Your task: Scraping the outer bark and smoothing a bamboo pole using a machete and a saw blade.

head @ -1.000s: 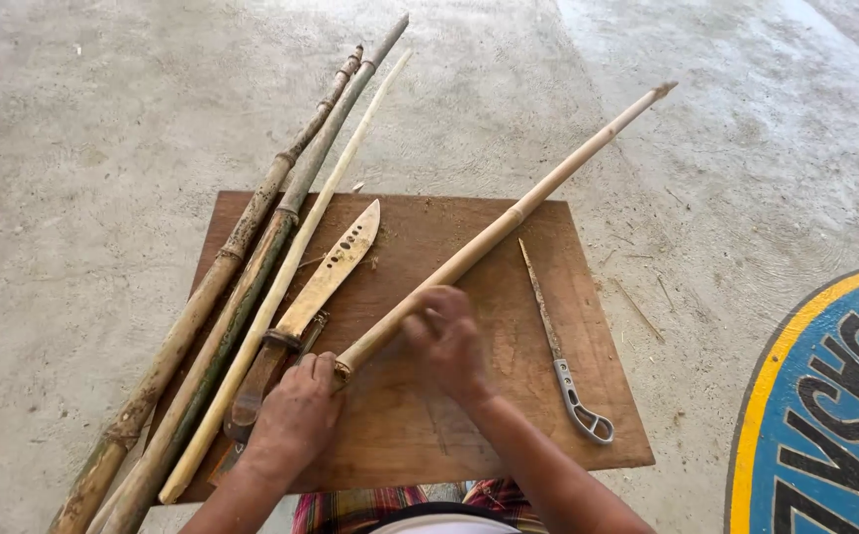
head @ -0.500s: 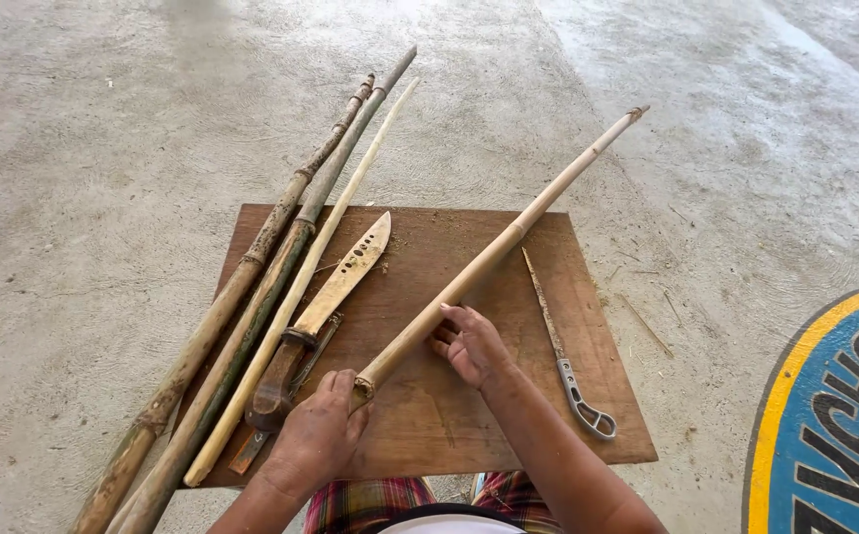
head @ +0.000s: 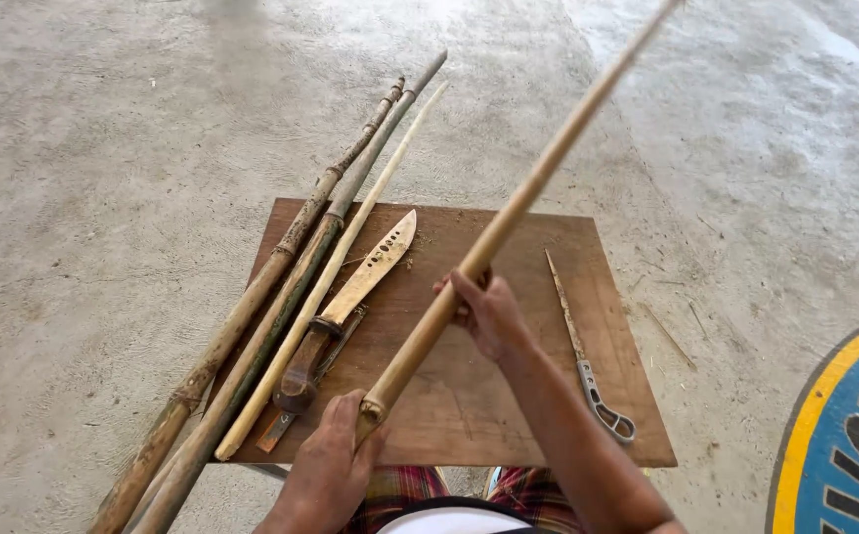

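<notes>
1. The bamboo stick (head: pixel 509 213), earlier lying low across the wooden board (head: pixel 509 415), now tilts up above it.
2. Left hand (head: pixel 326 475) grips its near end.
3. Right hand (head: pixel 484 311) wraps its middle.

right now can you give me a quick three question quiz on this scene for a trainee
1. True or false: both hands hold the pale bamboo stick.
2. Which tool lies on the board to the right of the right hand? A) a big knife with a wooden handle B) a thin metal blade with a looped handle C) a hammer
3. How many long poles lie along the left edge of the board?

Key
1. True: the left hand grips its near end, the right hand holds it further up.
2. B, the thin blade; the big knife lies left of the stick.
3. Three.
</notes>
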